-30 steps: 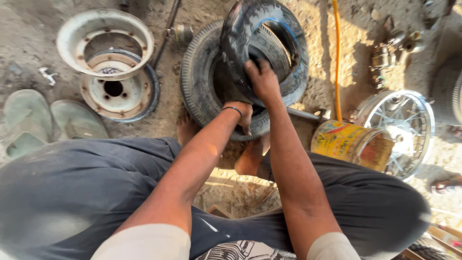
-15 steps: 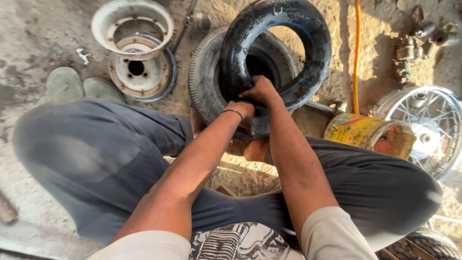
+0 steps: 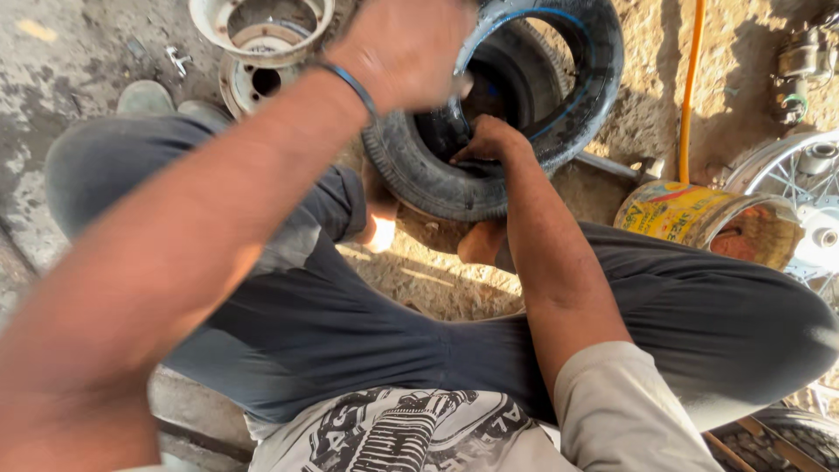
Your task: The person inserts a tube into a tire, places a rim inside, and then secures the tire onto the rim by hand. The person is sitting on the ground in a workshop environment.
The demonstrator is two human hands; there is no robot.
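Yellow can (image 3: 690, 218) at 3 o'clock, lying tilted on sandy ground, mouth open to right, rusty-red inside; contents cannot tell. Tyre (image 3: 454, 179) at 12 o'clock, on ground between knees; inner tube (image 3: 585, 83) standing in it. Right hand (image 3: 488, 140) inside tyre hole, grip narrow on tube edge. Left hand (image 3: 404, 48) raised, blurred, covering tyre top; grip cannot tell. Rims (image 3: 262, 35) at 11 o'clock. Spoked wheel (image 3: 800, 188) behind can. Orange hose (image 3: 690, 79) at 1 o'clock.

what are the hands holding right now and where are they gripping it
The right hand grips the black tyre at its inner edge, fingers tucked inside. The raised left hand is blurred; whether it holds anything cannot be told.
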